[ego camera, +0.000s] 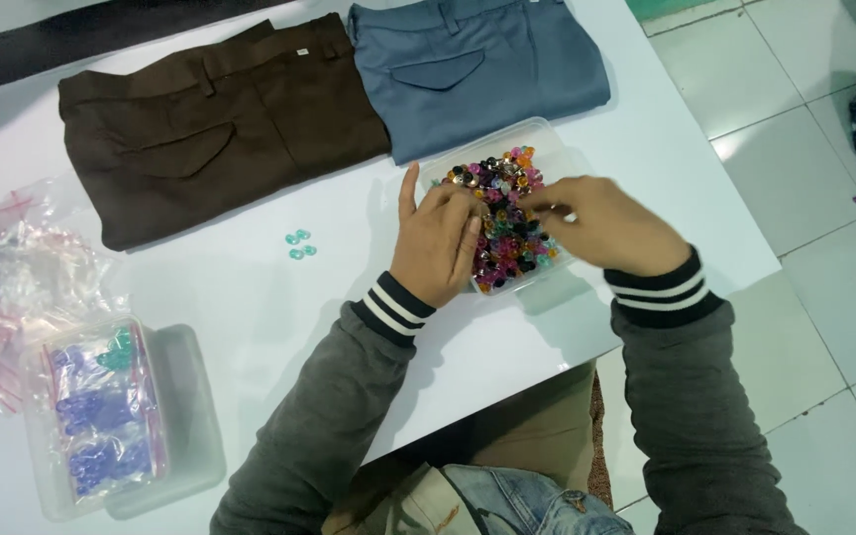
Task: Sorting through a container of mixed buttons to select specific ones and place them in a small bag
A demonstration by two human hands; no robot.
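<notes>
**Desk:** What can't you make out from the head view?

**Me:** Mostly the fingertips. My right hand (606, 223) is blurred, its fingers bunched down among the mixed buttons (503, 213), so I cannot tell whether they pinch one or only touch the pile. My left hand (438, 238) rests on the near-left side of the clear tray (557, 149), forefinger stretched out on the table, the other fingers curled into the buttons; I cannot tell if it grips anything either. Both hands cover the near part of the heap.

**Desk:** And the tray itself?

**Me:** Shallow, see-through, rectangular, set at a slant near the right edge of the white table (250, 297), just in front of the folded blue trousers (478, 64). The buttons are small and many-coloured: black, pink, orange, teal, some shiny metal. Single shapes are too small to read.

**Desk:** Around it?

**Me:** A few teal buttons (300, 244) lie loose on the table, to the left of my left hand. Folded brown trousers (210, 129) sit beside the blue pair, both cut off at the top. Far left, a heap of small clear bags (22, 258), and a clear box (111, 416) holding bagged purple and teal pieces, their form unclear through the plastic.
</notes>
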